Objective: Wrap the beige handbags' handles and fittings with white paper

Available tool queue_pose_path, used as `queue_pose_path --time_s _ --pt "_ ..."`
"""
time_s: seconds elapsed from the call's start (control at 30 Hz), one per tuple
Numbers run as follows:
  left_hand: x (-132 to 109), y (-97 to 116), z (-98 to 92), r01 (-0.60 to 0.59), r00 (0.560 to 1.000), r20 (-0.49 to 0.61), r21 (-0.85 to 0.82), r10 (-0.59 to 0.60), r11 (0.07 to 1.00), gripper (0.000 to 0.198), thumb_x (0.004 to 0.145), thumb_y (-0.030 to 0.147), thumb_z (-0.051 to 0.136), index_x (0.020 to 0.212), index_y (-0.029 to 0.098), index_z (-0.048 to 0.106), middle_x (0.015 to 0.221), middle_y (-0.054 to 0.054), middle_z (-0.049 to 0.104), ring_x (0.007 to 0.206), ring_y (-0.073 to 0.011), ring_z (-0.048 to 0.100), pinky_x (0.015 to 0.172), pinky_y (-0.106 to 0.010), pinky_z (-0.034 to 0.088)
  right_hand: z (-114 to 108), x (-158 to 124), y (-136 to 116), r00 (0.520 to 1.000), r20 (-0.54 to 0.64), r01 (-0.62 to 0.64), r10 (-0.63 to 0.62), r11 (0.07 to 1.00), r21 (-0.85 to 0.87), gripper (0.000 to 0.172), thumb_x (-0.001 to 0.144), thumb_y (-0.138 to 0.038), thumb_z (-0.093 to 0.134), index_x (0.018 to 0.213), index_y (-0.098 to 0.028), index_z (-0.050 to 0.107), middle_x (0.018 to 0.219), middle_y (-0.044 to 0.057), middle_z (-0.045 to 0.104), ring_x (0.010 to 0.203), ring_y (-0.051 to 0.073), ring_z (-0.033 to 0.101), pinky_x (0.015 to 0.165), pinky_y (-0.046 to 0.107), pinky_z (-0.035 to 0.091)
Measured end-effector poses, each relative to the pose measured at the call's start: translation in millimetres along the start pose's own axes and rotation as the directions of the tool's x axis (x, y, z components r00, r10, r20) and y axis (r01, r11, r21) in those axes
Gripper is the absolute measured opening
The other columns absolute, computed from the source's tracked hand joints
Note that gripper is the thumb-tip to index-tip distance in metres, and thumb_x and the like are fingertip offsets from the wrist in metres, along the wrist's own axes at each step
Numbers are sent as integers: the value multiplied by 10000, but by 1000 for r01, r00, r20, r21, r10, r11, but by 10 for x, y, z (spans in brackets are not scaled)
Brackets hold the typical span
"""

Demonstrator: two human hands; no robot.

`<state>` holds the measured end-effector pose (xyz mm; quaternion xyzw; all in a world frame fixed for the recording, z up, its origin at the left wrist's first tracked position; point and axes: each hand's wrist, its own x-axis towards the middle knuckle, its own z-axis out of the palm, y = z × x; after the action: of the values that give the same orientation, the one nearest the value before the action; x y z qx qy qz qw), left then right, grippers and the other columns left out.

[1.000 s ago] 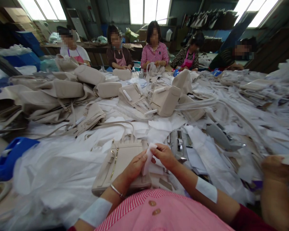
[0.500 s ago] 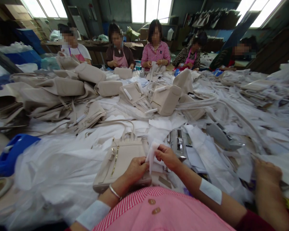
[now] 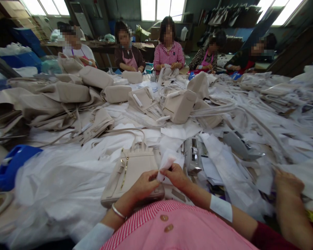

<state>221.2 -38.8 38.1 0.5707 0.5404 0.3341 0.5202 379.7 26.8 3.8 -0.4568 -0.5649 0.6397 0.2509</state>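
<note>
White strip (image 3: 168, 163) is btwn both hands, in front of the torso, just off the R side of the beige bag (image 3: 139, 165). L hand (image 3: 145, 184): thumb + fingers pinching the strip's near end. R hand (image 3: 175, 176): thumb + index pinching it approx mid-length, other fingers curled; far end sticks out past them. Can't tell if L hand touches the bag below it.

Handling (my est.): strip is v. light, thin, soft, prob. folded over; will flop if held at one end only, creases/tears easily, maybe a bit slippery. Best grip: light pinch, one hand per end, on the folded edges; don't squeeze the middle.

Nearby: grey metal item (image 3: 193, 157) R of the strip, loose white sheeting (image 3: 59, 187) L of bag. Co-worker's hand (image 3: 289, 184) far R, well apart.
</note>
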Motion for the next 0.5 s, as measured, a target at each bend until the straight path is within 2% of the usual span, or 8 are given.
queue_pose_path --time_s 0.13,0.2,0.27,0.33,0.37,0.43,0.5 --pt "17 -112 71 123 982 -160 149 -99 981 303 866 348 489 735 169 695 705 -30 696 670 -173 601 637 -256 417 11 1 9 999 -47 13 -16 998 -58 242 716 -380 667 694 -139 659 591 7 623 564 150 559 562 270 461" --pt "37 -166 112 148 973 -205 181 -109 972 318 866 344 484 689 169 680 660 -28 679 627 -167 577 605 -258 387 -136 17 -8 994 -99 26 -38 993 -114 241 726 -384 659 746 -145 680 584 -3 612 543 145 542 556 270 455" --pt "50 -198 133 167 966 -231 208 -117 964 312 859 353 494 684 171 677 641 -25 670 613 -167 566 590 -258 367 -433 41 -24 967 -242 32 -78 981 -189 276 744 -394 641 872 -156 700 711 26 663 646 168 581 621 284 469" --pt "59 -210 136 182 960 -254 232 -121 955 315 855 369 502 675 173 671 626 -24 663 616 -171 567 592 -259 358 -827 57 -12 894 -434 -3 -111 967 -253 335 763 -396 610 995 -167 685 930 74 689 863 211 599 731 306 470" --pt "65 -211 134 187 957 -262 242 -122 952 315 853 374 504 670 174 665 622 -25 662 619 -174 570 594 -260 356 -1024 57 10 851 -514 -39 -109 962 -269 329 765 -391 594 986 -164 681 972 91 683 932 228 585 759 316 461" --pt "77 -206 133 191 956 -268 256 -120 948 312 851 375 504 665 178 659 623 -27 668 625 -179 582 601 -263 355 -1342 43 93 795 -604 -131 -56 956 -261 249 744 -379 583 810 -161 685 846 95 680 894 243 586 723 322 449" --pt "90 -195 138 194 957 -265 270 -121 943 312 854 375 500 670 180 661 633 -29 680 631 -184 597 610 -267 359 -1502 17 211 784 -620 -209 25 951 -227 222 707 -370 593 611 -174 634 635 63 628 731 226 585 629 311 426"
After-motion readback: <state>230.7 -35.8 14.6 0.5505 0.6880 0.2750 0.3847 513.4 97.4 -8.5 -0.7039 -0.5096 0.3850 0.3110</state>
